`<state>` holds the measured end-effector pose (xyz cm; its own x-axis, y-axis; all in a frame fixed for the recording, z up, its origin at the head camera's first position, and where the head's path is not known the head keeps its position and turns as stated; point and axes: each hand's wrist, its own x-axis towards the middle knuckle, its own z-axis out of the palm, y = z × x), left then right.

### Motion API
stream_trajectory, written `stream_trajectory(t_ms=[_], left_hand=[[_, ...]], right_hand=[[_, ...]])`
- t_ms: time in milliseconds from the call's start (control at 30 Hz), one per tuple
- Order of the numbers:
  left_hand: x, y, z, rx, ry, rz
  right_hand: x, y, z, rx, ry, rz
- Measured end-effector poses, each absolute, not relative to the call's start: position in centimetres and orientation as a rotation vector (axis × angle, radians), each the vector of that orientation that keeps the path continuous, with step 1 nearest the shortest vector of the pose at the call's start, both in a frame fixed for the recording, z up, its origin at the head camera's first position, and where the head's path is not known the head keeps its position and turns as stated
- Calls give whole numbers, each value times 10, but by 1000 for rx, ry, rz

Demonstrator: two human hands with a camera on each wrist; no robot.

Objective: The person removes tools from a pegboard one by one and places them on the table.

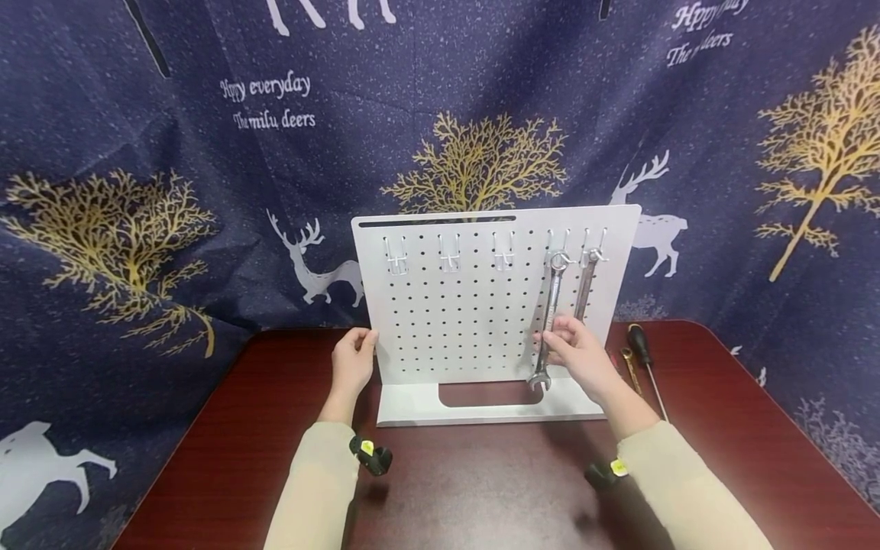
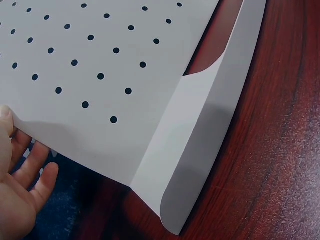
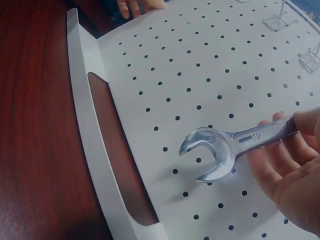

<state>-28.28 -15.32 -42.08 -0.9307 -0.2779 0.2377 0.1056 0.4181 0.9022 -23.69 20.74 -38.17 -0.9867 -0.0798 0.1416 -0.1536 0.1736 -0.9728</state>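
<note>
A white pegboard stands upright on the table. My left hand pinches its left edge, thumb in front and fingers behind, as the left wrist view shows. In my right hand is a chrome combination wrench, gripped around the shank between thumb and fingers. Its ring end is up at a wire hook, and its open-jaw end points down in front of the board. A second wrench hangs from the hook to the right, its lower part hidden behind my right hand.
Three more wire hooks, among them the leftmost hook, line the board's upper part. Right of the board, a screwdriver and a brass-coloured wrench lie on the dark red table. A patterned blue cloth hangs behind.
</note>
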Motion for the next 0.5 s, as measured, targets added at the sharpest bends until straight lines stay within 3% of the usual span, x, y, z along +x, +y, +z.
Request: stream_trajectory(t_ms=[500], left_hand=[[-281,-152,-420,151,-2340,-1498]], right_hand=[[-197,227,-391,314,-2469,1775]])
